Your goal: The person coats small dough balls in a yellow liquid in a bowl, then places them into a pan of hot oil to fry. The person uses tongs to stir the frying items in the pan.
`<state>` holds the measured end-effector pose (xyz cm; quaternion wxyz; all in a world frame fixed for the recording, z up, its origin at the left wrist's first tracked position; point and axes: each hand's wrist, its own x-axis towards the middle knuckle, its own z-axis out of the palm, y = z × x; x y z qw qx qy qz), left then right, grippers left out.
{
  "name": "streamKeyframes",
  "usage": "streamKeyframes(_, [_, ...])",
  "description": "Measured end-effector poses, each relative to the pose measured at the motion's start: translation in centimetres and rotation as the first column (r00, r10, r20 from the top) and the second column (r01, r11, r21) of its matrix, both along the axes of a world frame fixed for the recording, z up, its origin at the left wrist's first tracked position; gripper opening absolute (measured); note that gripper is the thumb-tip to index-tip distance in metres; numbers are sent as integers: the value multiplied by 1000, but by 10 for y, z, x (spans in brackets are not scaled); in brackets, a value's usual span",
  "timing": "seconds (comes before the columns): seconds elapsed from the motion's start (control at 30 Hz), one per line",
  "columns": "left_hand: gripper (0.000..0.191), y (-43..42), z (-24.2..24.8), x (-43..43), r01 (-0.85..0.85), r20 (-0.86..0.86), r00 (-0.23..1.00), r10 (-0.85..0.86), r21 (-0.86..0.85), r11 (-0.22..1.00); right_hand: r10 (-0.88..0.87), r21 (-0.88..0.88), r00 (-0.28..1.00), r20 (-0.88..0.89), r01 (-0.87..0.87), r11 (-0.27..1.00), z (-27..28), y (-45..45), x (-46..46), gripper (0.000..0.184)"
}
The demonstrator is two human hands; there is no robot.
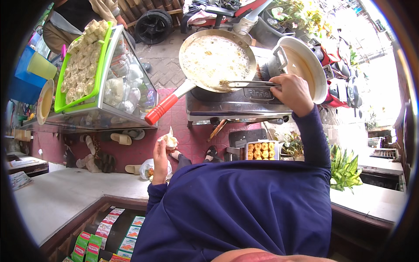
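Note:
My left hand (pixel 160 160) holds a pale raw dumpling (pixel 169 141) with a pinched tip, away from the stove. Metal tongs (pixel 247 84) are gripped in my right hand (pixel 292 91). Their tips reach over the near rim of a frying pan (pixel 187 73), touching a small browned piece (pixel 224 84); whether they pinch it is hard to tell. Bubbling oil (pixel 216 60) fills the pan, which sits on a Rinnai gas stove (pixel 229 109). The pan's red handle (pixel 161 108) points toward my left. More pale dumplings (pixel 81 62) crowd a green tray (pixel 59 103) on a glass case.
A large aluminium pot (pixel 322 78) with a brownish inside stands right of the pan. Browned dumplings (pixel 261 150) fill a container below the stove. Beside the glass display case (pixel 131 75) stands a person (pixel 68 19). Sandals (pixel 121 139) and a plastic bag (pixel 147 168) lie on the floor.

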<state>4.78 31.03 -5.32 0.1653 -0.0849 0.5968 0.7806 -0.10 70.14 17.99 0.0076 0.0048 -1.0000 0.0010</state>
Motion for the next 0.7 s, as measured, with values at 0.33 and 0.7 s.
streamKeyframes(0.33, [35,6,0,3,8,-19,1000,-8,-8,1000,-12,153,992,-126,32,988,-36,6,-6,10])
streamKeyframes(0.7, [34,1,2,14,-26,-14,1000,26,-13,1000,-39,-18,975,-221,35,999,-26,13,-30,22])
